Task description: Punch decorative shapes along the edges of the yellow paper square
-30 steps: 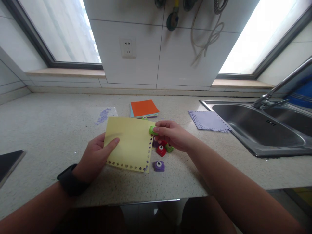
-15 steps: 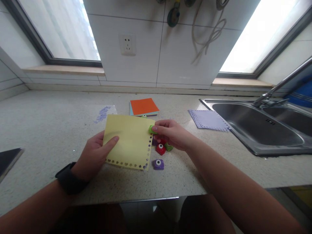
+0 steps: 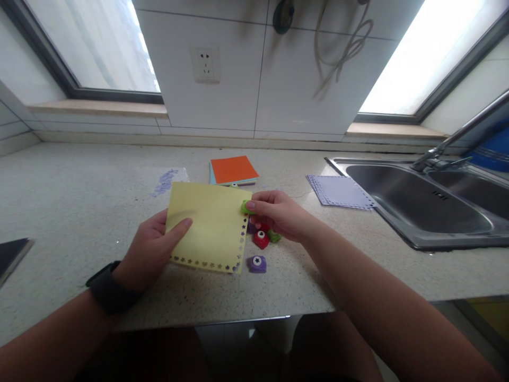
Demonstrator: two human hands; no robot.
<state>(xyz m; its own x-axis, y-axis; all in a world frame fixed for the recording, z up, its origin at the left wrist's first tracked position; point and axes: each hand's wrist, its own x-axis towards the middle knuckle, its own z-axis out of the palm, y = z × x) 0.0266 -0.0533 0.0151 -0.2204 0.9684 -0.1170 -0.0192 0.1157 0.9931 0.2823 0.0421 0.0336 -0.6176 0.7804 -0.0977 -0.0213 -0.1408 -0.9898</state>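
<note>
My left hand (image 3: 161,239) grips the left side of a yellow sheet of paper (image 3: 207,223), thumb on top. Small punched shapes run along the sheet's bottom edge and up the lower part of its right edge. My right hand (image 3: 276,212) pinches a green craft punch (image 3: 247,207) at the sheet's upper right edge. Below that hand on the counter lie a red craft punch (image 3: 261,239) and another green punch (image 3: 274,235), with more partly hidden behind. A purple craft punch (image 3: 257,263) with a star on its button sits nearer to me.
Orange paper (image 3: 234,170) tops a stack behind the yellow sheet. Purple punched sheets (image 3: 340,192) lie by the steel sink (image 3: 413,212) at right. Purple paper bits (image 3: 165,182) lie at back left. A dark flat object (image 3: 14,257) is at far left.
The view has tilted slightly, so everything appears a little higher. Both hands keep their hold on the yellow sheet and the green punch, with no clear shift between them.
</note>
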